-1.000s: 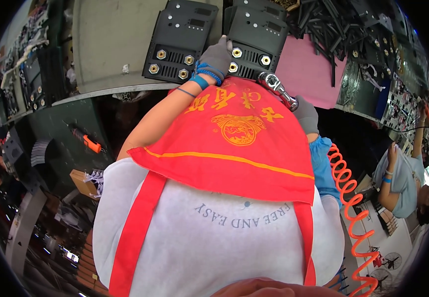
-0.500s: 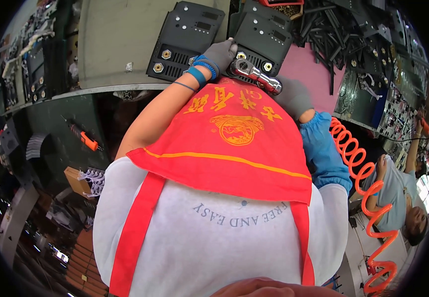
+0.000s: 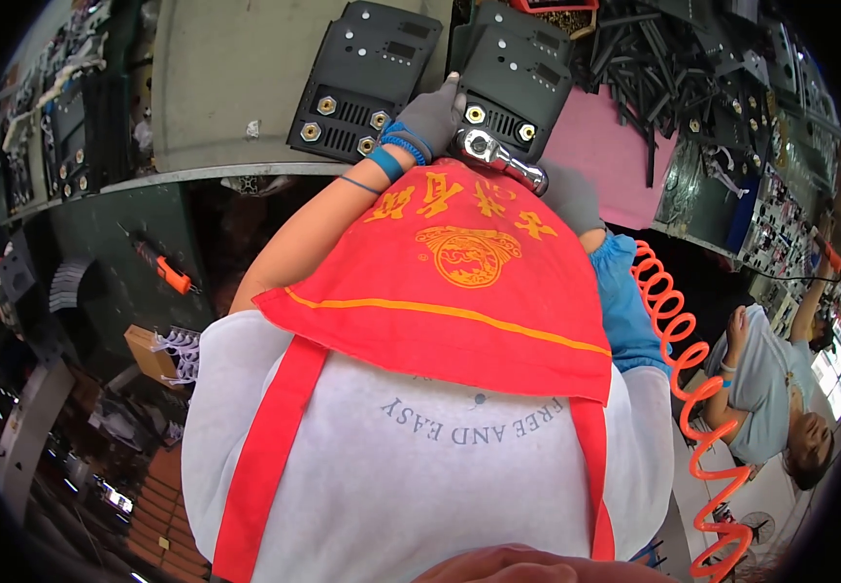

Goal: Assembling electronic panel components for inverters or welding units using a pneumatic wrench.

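My left hand (image 3: 432, 119), in a grey glove with a bare fingertip showing, grips the left edge of a black front panel (image 3: 510, 73). Brass hex fittings sit in the panel's slotted near part. In my right hand (image 3: 574, 197), also gloved in grey, is a shiny air ratchet wrench (image 3: 512, 165). Its round head lies over the panel's near edge, just below the left brass fitting (image 3: 476, 115); whether it touches a fitting underneath is hidden. The red apron covers part of the right hand's grip. A second black panel (image 3: 367, 73) with brass fittings lies to the left.
Black strips (image 3: 634, 58) are piled at the far right, beside a pink sheet (image 3: 615, 146) and a red bin (image 3: 561, 8). An orange coiled hose (image 3: 678, 330) hangs on my right. Another person (image 3: 770, 374) is further right. An orange-handled tool (image 3: 174, 278) lies at left.
The ratchet wrench's head has shifted slightly toward me, leaving the left brass fitting in plainer view. My right arm and the hose have moved a little. My left hand stays at the panel's edge.
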Available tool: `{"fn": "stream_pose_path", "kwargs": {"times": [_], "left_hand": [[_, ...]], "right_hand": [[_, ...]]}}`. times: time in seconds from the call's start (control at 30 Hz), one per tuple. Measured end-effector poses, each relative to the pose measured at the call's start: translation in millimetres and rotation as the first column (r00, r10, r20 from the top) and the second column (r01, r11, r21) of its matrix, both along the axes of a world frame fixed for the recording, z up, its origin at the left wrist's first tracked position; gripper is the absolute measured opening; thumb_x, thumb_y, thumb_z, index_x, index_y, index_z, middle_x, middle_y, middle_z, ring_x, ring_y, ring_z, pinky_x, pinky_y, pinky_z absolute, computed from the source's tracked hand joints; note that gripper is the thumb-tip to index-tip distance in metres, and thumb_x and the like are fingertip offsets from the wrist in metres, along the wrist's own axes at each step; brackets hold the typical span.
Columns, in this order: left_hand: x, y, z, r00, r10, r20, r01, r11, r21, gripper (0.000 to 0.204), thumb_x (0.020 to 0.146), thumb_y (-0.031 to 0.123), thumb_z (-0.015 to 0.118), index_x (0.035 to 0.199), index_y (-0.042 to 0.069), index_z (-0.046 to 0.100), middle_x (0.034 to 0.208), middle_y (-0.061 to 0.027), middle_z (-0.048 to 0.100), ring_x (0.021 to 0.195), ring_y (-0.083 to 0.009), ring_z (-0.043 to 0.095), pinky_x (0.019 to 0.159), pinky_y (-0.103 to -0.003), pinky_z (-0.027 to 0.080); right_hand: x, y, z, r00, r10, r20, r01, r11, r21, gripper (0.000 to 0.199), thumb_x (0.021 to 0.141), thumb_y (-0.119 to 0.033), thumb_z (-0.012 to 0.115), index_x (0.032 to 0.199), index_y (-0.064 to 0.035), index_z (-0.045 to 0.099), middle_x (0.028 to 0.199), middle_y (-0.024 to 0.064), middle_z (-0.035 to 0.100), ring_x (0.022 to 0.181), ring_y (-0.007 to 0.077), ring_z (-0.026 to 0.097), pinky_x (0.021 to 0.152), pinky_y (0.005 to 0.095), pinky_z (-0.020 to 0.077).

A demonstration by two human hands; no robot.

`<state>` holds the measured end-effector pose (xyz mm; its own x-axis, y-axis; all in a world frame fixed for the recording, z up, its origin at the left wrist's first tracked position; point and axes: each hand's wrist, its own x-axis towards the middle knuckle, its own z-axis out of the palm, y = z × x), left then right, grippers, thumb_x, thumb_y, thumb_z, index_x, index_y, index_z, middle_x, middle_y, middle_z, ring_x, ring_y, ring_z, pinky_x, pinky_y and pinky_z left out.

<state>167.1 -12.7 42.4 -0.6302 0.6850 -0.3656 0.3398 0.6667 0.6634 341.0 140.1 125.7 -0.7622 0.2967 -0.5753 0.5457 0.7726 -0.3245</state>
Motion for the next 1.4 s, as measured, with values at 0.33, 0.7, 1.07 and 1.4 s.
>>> {"fn": "stream_pose_path", "kwargs": {"times": [0.33, 0.7, 1.07, 1.4], "left_hand": [[6.9, -3.5, 3.5, 0.998, 0.009, -0.064, -0.007, 1.000, 0.024, 0.048, 0.096, 0.034, 0.037, 0.135, 0.006, 0.041, 0.073, -0.0240, 0.063, 0.067, -0.0414, 0.061, 0.064, -0.051, 0.048], [6.7, -9.2, 7.6, 0.997, -0.050, -0.061, 0.054, 0.997, 0.053, 0.046, 0.096, 0.032, 0.042, 0.137, 0.012, 0.038, 0.070, -0.0231, 0.062, 0.066, -0.0413, 0.060, 0.061, -0.049, 0.048], [-76.0, -104.7, 40.4, 0.942, 0.248, -0.225, -0.214, 0.963, 0.165, 0.044, 0.096, 0.035, 0.045, 0.133, 0.012, 0.046, 0.094, -0.0254, 0.062, 0.087, -0.0428, 0.060, 0.073, -0.045, 0.049], [-123.6, -120.5, 38.9, 0.933, -0.070, -0.352, -0.095, 0.897, -0.432, 0.038, 0.095, 0.033, 0.045, 0.126, 0.013, 0.051, 0.099, -0.0185, 0.065, 0.090, -0.0386, 0.062, 0.077, -0.048, 0.050]], "right_hand": [[8.8, -6.7, -6.0, 0.994, -0.070, 0.079, 0.068, 0.997, 0.018, 0.033, 0.078, -0.036, 0.062, 0.098, -0.0104, 0.056, 0.088, 0.0175, 0.065, 0.086, 0.0379, 0.062, 0.071, 0.0467, 0.0490], [14.4, -13.2, -4.5, 0.996, -0.092, 0.017, 0.091, 0.995, 0.047, 0.035, 0.078, -0.039, 0.064, 0.095, -0.0096, 0.056, 0.086, 0.0178, 0.065, 0.082, 0.0391, 0.062, 0.068, 0.0474, 0.0484], [44.9, 1.1, 35.5, 0.954, -0.294, -0.058, 0.285, 0.949, -0.133, 0.035, 0.073, -0.032, 0.071, 0.092, -0.0044, 0.061, 0.082, 0.0179, 0.065, 0.078, 0.0371, 0.062, 0.065, 0.0391, 0.0479], [58.9, 18.8, 6.2, 0.860, -0.510, -0.010, 0.510, 0.860, -0.012, 0.033, 0.074, -0.033, 0.064, 0.094, -0.0058, 0.061, 0.085, 0.0171, 0.065, 0.082, 0.0366, 0.062, 0.070, 0.0406, 0.0484]]}}
